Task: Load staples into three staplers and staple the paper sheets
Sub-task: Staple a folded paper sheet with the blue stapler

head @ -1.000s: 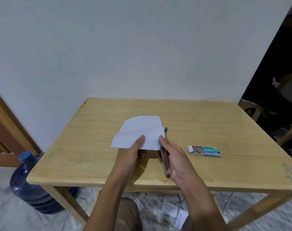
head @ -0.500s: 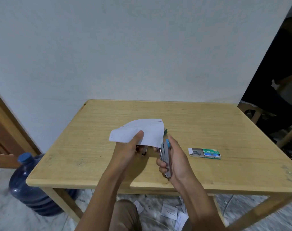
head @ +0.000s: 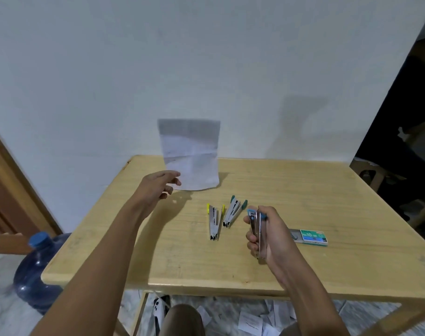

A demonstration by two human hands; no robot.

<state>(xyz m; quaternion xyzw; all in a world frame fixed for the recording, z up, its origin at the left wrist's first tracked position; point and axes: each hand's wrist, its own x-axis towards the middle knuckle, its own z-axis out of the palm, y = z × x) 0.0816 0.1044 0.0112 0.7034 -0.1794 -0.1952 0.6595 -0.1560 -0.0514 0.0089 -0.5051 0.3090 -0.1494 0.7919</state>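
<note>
above the far edge of the wooden table [head: 303, 190] a blurred paper sheet [head: 190, 154] stands upright just past my left hand [head: 161, 186], whose fingers are loose and hold nothing. my right hand [head: 269, 236] grips the blue stapler [head: 255, 226]. beside it lie the yellow stapler [head: 213, 221], green stapler [head: 233, 212] and staple box [head: 312, 236].

Bare forearms [head: 104, 251], khaki-brown trouser leg [head: 182, 320] at knee

Light's looking dim and kinda bluish, the paper sheet [head: 190, 154] is smearing with motion blur (left hand [head: 161, 184] too), soft shadows are falling across the table [head: 303, 190], and the frame edges are bending.
</note>
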